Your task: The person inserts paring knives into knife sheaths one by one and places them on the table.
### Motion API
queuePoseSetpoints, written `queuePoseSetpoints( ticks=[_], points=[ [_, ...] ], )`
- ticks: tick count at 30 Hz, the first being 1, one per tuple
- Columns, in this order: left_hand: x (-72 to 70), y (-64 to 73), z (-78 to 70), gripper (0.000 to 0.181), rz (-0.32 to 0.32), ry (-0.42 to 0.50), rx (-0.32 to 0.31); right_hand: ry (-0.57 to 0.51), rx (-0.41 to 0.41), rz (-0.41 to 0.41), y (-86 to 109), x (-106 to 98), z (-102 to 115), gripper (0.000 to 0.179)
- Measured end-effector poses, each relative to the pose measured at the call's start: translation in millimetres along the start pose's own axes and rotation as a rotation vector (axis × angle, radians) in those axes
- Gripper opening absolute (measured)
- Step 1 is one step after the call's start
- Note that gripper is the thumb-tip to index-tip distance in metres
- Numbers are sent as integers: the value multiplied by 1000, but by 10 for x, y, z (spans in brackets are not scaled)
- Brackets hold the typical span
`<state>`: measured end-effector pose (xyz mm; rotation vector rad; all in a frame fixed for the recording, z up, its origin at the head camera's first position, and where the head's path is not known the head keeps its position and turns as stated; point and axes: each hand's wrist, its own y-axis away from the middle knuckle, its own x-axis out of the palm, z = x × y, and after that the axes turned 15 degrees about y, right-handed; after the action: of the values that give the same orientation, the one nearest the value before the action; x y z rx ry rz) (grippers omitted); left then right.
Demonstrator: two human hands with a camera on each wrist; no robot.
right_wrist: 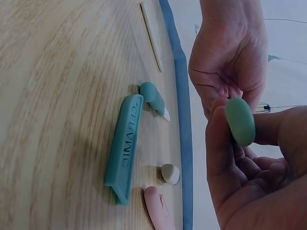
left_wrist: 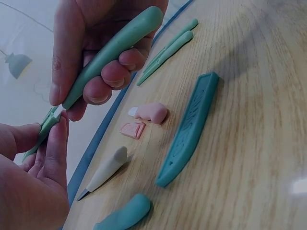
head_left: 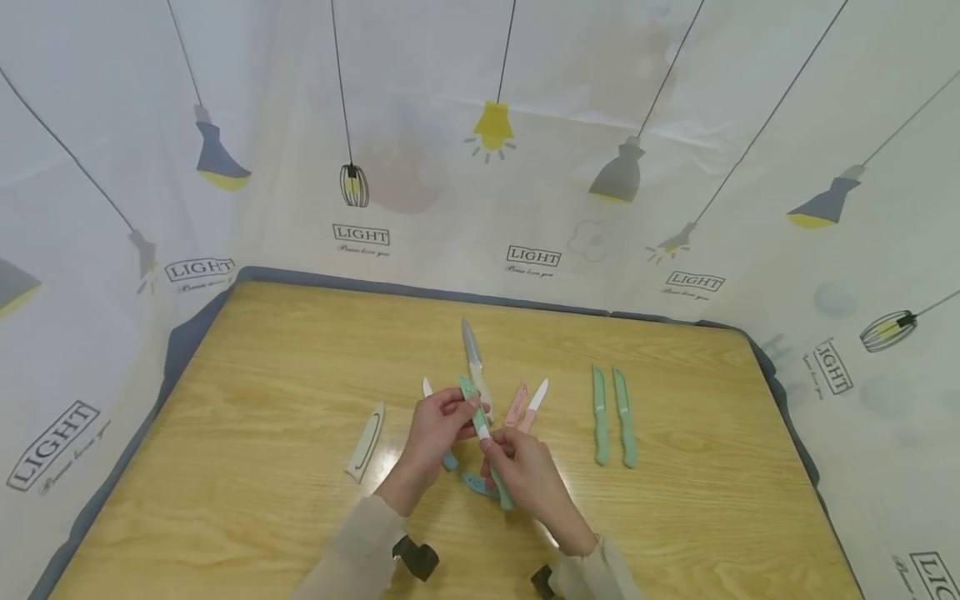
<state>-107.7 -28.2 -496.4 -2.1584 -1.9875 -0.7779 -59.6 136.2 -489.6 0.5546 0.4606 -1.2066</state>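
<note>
My right hand (head_left: 525, 467) grips the green handle (left_wrist: 112, 57) of a small knife. Its white blade (head_left: 483, 432) partly shows; the rest is inside a green sheath (head_left: 468, 388), which my left hand (head_left: 437, 429) pinches between thumb and fingers. Both hands are raised over the table, close together. Beneath them lie a teal-blue sheath (left_wrist: 189, 129) and a blue-handled knife (right_wrist: 152, 97) with a white blade. In the right wrist view, the green handle's rounded end (right_wrist: 240, 122) points at the camera.
On the wooden table (head_left: 247, 392), a cream-handled knife (head_left: 470, 342) with a metal blade lies ahead. A pink sheath (head_left: 516, 405) and pink knife (head_left: 537, 395) lie beside it. Two green knives (head_left: 601, 417), seemingly sheathed, lie at right; a cream sheath (head_left: 365, 442) lies left. Printed cloth surrounds the table.
</note>
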Motion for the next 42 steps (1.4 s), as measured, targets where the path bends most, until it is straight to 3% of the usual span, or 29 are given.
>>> queuePoseSetpoints(
  ticks=[13, 26, 42],
  points=[
    [-32, -32, -22, 32, -19, -6, 25, -1, 16, -22, 23, -14, -11, 32],
    [22, -2, 15, 33, 21, -12, 6, 12, 3, -68, 18, -31, -13, 28],
    [35, -9, 18, 32, 3, -24, -9, 4, 22, -82, -10, -18, -4, 29]
  ],
)
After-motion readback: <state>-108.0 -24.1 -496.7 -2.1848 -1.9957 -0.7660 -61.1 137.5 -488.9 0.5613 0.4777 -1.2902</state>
